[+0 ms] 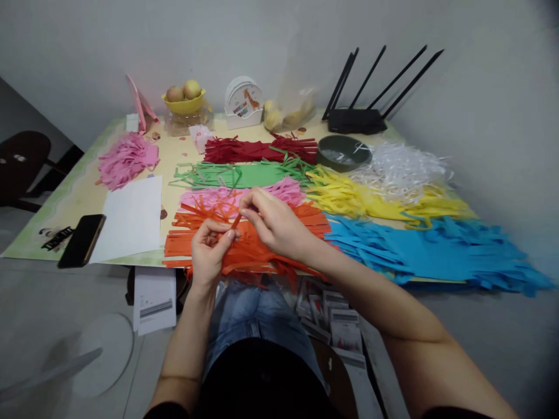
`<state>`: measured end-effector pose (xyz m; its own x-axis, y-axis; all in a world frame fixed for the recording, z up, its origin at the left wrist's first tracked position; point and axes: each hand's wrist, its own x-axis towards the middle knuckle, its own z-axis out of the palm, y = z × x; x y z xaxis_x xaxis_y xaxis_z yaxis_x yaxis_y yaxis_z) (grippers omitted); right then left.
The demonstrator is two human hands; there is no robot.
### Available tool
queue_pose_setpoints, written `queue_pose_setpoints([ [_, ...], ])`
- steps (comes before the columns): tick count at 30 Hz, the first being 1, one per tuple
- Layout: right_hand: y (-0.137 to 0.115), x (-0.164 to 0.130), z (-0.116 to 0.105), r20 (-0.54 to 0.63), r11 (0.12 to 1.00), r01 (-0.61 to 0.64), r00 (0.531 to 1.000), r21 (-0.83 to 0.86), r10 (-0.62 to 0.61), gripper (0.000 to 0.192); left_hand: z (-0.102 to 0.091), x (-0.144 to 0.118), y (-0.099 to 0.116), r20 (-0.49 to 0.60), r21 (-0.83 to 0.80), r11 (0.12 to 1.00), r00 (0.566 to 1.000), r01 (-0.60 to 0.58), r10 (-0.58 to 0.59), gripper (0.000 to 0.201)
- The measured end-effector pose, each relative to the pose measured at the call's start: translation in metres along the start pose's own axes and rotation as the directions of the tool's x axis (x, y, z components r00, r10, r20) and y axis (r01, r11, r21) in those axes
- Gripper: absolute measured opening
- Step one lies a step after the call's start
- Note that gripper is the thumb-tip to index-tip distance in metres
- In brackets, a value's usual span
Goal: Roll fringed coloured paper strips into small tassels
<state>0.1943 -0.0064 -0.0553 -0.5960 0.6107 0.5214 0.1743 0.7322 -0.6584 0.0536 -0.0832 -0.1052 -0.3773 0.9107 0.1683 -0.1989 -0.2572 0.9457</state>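
Between my hands is a narrow orange strip (pixel 236 221), slanting up to the right. My left hand (pixel 210 247) pinches its lower end, and my right hand (pixel 267 218) has its fingertips closed at the upper end. Both hands are just above a pile of orange fringed strips (pixel 248 247) at the table's near edge. Behind that pile lie pink fringed strips (pixel 286 191), then green fringed strips (pixel 257 174) and dark red ones (pixel 262 151). Blue fringed strips (pixel 445 250) spread out to the right, with yellow ones (pixel 345 195) behind them.
A white sheet (pixel 131 224), a phone (pixel 81 240) and a pink bundle (pixel 128 160) lie at left. White strips (pixel 399 169), a dark round bowl (pixel 343 152) and a black router (pixel 356 120) stand at right. A yellow fruit bowl (pixel 183 105) is at the back.
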Motion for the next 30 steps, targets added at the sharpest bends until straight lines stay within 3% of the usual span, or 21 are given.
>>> queue_pose_setpoints([
  [2,-0.003,0.001,0.004,-0.039,1.0,0.02,0.999,-0.004,-0.02,0.01,-0.009,0.001,0.001,0.041,0.035,0.999,0.999,0.018,-0.02,0.032],
  [4,-0.004,0.001,0.004,-0.049,0.999,0.029,0.998,0.023,-0.027,0.008,-0.032,0.009,0.006,0.069,0.147,0.989,0.997,0.02,-0.03,0.031],
  [6,-0.001,0.001,-0.002,-0.048,0.999,0.023,0.999,0.043,-0.021,0.011,-0.071,0.029,0.022,0.016,0.357,0.934,1.0,-0.023,0.019,0.03],
  [7,0.003,0.0,-0.006,-0.052,0.999,0.011,0.999,0.036,-0.009,0.014,-0.095,0.042,0.034,-0.041,0.495,0.865,0.992,-0.083,0.119,0.035],
  [8,0.009,-0.003,-0.01,-0.056,1.0,-0.007,0.998,0.011,0.008,0.017,-0.121,0.056,0.049,-0.119,0.639,0.756,0.953,-0.143,0.28,0.04],
  [9,0.017,-0.007,-0.013,-0.056,0.999,-0.026,0.998,-0.029,0.025,0.018,-0.148,0.072,0.065,-0.198,0.695,0.701,0.896,-0.158,0.397,0.041],
  [11,0.033,-0.02,-0.015,-0.002,0.989,-0.052,0.999,-0.138,0.053,0.016,-0.197,0.1,0.095,-0.276,0.797,0.593,0.801,-0.118,0.531,0.035],
  [12,0.041,-0.029,-0.014,0.068,0.98,-0.054,0.995,-0.191,0.068,0.015,-0.217,0.111,0.105,-0.262,0.919,0.393,0.744,-0.001,0.615,0.029],
  [13,0.048,-0.038,-0.011,0.164,0.97,-0.05,0.982,-0.238,0.091,0.015,-0.234,0.12,0.11,-0.202,0.971,0.229,0.756,0.07,0.623,0.031],
  [14,0.053,-0.047,-0.008,0.278,0.96,-0.043,0.953,-0.278,0.123,0.016,-0.246,0.126,0.11,-0.105,0.994,0.09,0.843,0.067,0.528,0.031],
  [16,0.06,-0.063,-0.002,0.485,0.939,-0.027,0.851,-0.342,0.201,0.02,-0.257,0.13,0.096,-0.021,0.997,-0.058,0.948,0.041,0.317,0.024],
  [18,0.062,-0.075,0.002,0.591,0.92,-0.013,0.762,-0.392,0.263,0.025,-0.246,0.125,0.071,0.037,0.995,-0.095,0.988,-0.023,0.148,0.021],
  [19,0.063,-0.079,0.003,0.607,0.91,-0.008,0.743,-0.414,0.283,0.026,-0.234,0.119,0.057,0.074,0.993,-0.098,0.991,-0.063,0.109,0.022],
  [21,0.063,-0.083,0.003,0.606,0.896,-0.003,0.736,-0.445,0.303,0.026,-0.196,0.104,0.03,0.168,0.984,-0.087,0.978,-0.158,0.122,0.025],
  [23,0.063,-0.083,0.002,0.601,0.886,-0.006,0.733,-0.463,0.318,0.024,-0.145,0.083,0.006,0.316,0.949,-0.034,0.945,-0.314,0.08,0.028],
  [24,0.064,-0.082,0.002,0.596,0.884,-0.013,0.734,-0.467,0.326,0.024,-0.117,0.071,-0.004,0.429,0.903,0.029,0.903,-0.429,0.004,0.027],
  [26,0.066,-0.081,0.003,0.574,0.885,-0.048,0.745,-0.463,0.34,0.022,-0.067,0.05,-0.02,0.692,0.722,0.264,0.679,-0.64,-0.246,0.027],
  [27,0.068,-0.081,0.004,0.553,0.887,-0.074,0.758,-0.455,0.347,0.02,-0.047,0.041,-0.027,0.722,0.692,0.307,0.617,-0.653,-0.315,0.027],
  [28,0.07,-0.081,0.004,0.529,0.891,-0.103,0.772,-0.443,0.352,0.018,-0.032,0.035,-0.032,0.726,0.686,0.321,0.581,-0.653,-0.368,0.028],
  [30,0.074,-0.083,0.004,0.492,0.902,-0.153,0.795,-0.405,0.355,0.012,-0.015,0.028,-0.041,0.691,0.715,0.293,0.579,-0.634,-0.434,0.033],
])
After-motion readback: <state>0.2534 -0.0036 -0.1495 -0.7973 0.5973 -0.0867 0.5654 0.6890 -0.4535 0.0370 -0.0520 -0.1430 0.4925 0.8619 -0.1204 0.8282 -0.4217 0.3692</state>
